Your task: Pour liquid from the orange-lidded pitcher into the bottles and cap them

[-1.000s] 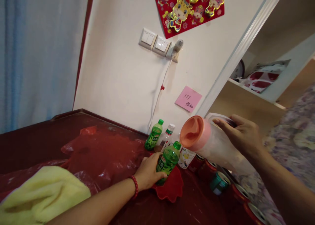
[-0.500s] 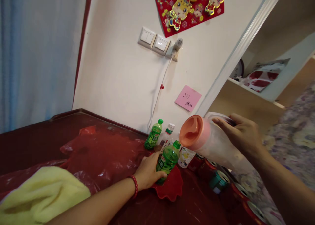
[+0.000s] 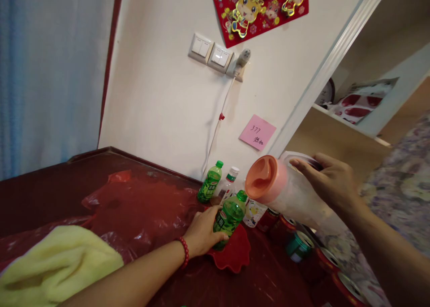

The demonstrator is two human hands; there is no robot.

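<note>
My left hand (image 3: 204,231) is wrapped round a green-labelled plastic bottle (image 3: 231,217), which stands tilted slightly right over a red scalloped dish (image 3: 235,253). The bottle's neck has a green top; I cannot tell whether a cap is on it. My right hand (image 3: 332,181) grips the handle of a translucent pitcher (image 3: 298,206) with a pink-orange lid (image 3: 262,177). The pitcher is tipped far over, its lid end just above and right of the bottle's top. No stream of liquid can be made out between them.
Behind stand another green bottle (image 3: 210,181), a clear bottle with a white cap (image 3: 231,179) and a white patterned container (image 3: 254,213). Several drink cans, one of them a teal can (image 3: 300,245), line the right side. A yellow cloth (image 3: 63,266) lies left on red plastic sheeting (image 3: 141,208).
The view has shifted very slightly. Both hands, the bottle and the tilted pitcher keep nearly the same positions.
</note>
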